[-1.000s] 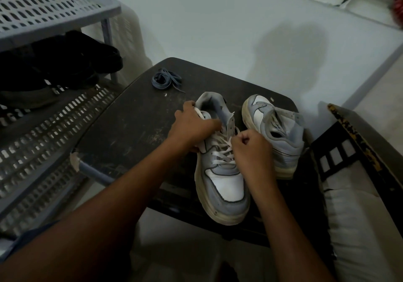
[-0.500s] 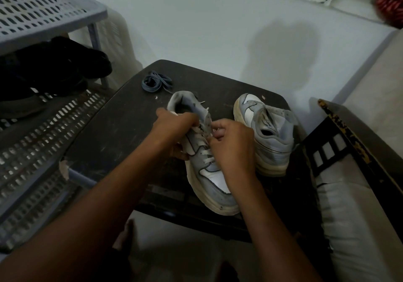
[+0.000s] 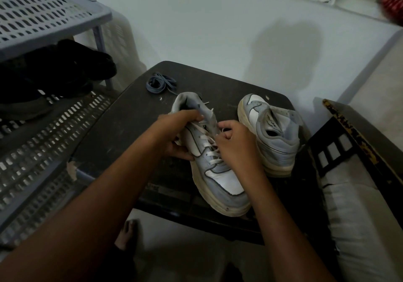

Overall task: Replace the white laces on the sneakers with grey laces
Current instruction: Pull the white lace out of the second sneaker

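Left hand [image 3: 181, 133] grips near sneaker [image 3: 213, 162] at its collar; right hand [image 3: 235, 144] pinches white lace [image 3: 207, 142] at the top eyelets. Shoe's long axis points toe-first at the person.

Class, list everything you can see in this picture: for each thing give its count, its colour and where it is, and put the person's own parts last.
Sneakers: two, grey and white, on the table; near sneaker, far sneaker.
White laces: threaded in the near sneaker.
Grey laces: one bundle, table's far left corner.
Table: one, dark.
Rack: one, grey, perforated, left.
Dark shoes: black, on the rack.
Left hand: grips the near sneaker.
Right hand: pinches at the white laces.
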A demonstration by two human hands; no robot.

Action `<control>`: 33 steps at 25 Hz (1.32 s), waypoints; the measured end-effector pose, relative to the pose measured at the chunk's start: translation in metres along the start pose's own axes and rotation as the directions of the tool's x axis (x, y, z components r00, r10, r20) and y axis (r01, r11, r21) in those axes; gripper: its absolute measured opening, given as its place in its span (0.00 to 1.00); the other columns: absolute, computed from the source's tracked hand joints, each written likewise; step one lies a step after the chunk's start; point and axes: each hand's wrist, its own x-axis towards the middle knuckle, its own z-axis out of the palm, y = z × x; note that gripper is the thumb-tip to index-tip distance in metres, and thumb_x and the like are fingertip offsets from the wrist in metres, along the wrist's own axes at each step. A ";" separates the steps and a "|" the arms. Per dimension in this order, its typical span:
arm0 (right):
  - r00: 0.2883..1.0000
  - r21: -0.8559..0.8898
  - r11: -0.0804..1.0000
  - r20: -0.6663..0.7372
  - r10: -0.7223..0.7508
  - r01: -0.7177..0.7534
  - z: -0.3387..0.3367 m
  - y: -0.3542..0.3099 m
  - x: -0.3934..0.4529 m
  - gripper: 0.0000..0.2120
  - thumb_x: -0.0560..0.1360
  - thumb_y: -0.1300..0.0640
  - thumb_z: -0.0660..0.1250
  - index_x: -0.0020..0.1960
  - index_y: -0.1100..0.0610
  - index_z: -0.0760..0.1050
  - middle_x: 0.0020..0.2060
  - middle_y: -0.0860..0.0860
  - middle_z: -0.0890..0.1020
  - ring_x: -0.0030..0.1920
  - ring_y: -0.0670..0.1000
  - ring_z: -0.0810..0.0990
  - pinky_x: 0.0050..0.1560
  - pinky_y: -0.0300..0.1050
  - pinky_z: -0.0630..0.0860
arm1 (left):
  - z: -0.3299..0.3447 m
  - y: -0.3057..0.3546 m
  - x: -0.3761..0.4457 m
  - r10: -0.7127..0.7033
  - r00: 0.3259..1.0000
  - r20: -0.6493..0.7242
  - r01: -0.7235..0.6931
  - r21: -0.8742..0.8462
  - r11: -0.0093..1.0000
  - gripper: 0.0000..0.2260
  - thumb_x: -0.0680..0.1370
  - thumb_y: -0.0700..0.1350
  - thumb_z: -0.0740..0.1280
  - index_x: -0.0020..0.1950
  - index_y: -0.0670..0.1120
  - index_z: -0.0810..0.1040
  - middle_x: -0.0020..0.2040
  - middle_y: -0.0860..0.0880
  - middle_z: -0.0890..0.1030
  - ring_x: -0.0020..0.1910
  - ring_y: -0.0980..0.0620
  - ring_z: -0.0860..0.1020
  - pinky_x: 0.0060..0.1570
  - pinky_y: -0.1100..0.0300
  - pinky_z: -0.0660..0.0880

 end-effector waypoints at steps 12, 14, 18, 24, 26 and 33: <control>0.997 0.214 0.977 -0.071 0.006 0.009 0.000 0.022 -0.002 0.04 0.74 0.54 0.71 0.42 0.53 0.80 0.39 0.48 0.84 0.41 0.46 0.82 0.44 0.41 0.78 | -0.006 -0.001 -0.004 0.018 0.998 0.057 -0.018 -0.014 1.000 0.37 0.69 0.49 0.76 0.73 0.47 0.63 0.54 0.43 0.70 0.49 0.40 0.76 0.30 0.45 0.80; 0.993 0.212 0.976 -0.098 0.069 -0.047 0.003 0.023 -0.001 0.07 0.76 0.55 0.68 0.40 0.53 0.79 0.37 0.51 0.83 0.40 0.49 0.82 0.43 0.45 0.78 | -0.006 0.000 -0.005 0.022 0.998 0.058 -0.021 -0.014 1.000 0.36 0.70 0.48 0.76 0.73 0.47 0.62 0.52 0.43 0.69 0.48 0.40 0.76 0.29 0.46 0.80; 0.914 0.678 0.700 -0.101 0.392 -0.225 0.003 0.020 0.000 0.09 0.81 0.58 0.58 0.51 0.59 0.75 0.44 0.58 0.82 0.40 0.52 0.82 0.44 0.49 0.79 | -0.008 0.001 -0.003 0.019 0.998 0.063 -0.019 0.006 1.000 0.35 0.70 0.48 0.76 0.72 0.46 0.63 0.54 0.43 0.71 0.48 0.40 0.77 0.28 0.47 0.80; 0.990 0.265 0.964 -0.123 0.065 -0.031 0.012 0.020 -0.001 0.03 0.75 0.53 0.70 0.44 0.51 0.76 0.41 0.49 0.82 0.43 0.50 0.82 0.45 0.51 0.81 | -0.009 -0.001 0.005 0.030 0.998 0.063 -0.031 0.010 0.999 0.38 0.68 0.49 0.77 0.73 0.47 0.63 0.60 0.42 0.71 0.49 0.40 0.77 0.31 0.46 0.80; 0.949 0.410 0.906 -0.231 0.216 -0.107 0.012 0.020 0.002 0.04 0.78 0.55 0.66 0.44 0.54 0.77 0.40 0.52 0.82 0.40 0.49 0.82 0.42 0.47 0.80 | -0.009 -0.002 0.007 0.027 0.997 0.076 -0.028 0.006 1.000 0.38 0.67 0.50 0.77 0.73 0.48 0.64 0.59 0.41 0.72 0.50 0.39 0.78 0.33 0.45 0.81; 0.984 0.402 0.912 -0.116 0.137 -0.079 0.013 0.023 0.002 0.02 0.76 0.54 0.69 0.47 0.52 0.78 0.43 0.49 0.83 0.45 0.46 0.82 0.48 0.44 0.80 | -0.009 -0.002 0.012 0.020 0.997 0.072 -0.021 0.010 1.000 0.38 0.66 0.50 0.78 0.72 0.48 0.65 0.61 0.39 0.74 0.50 0.36 0.80 0.33 0.44 0.80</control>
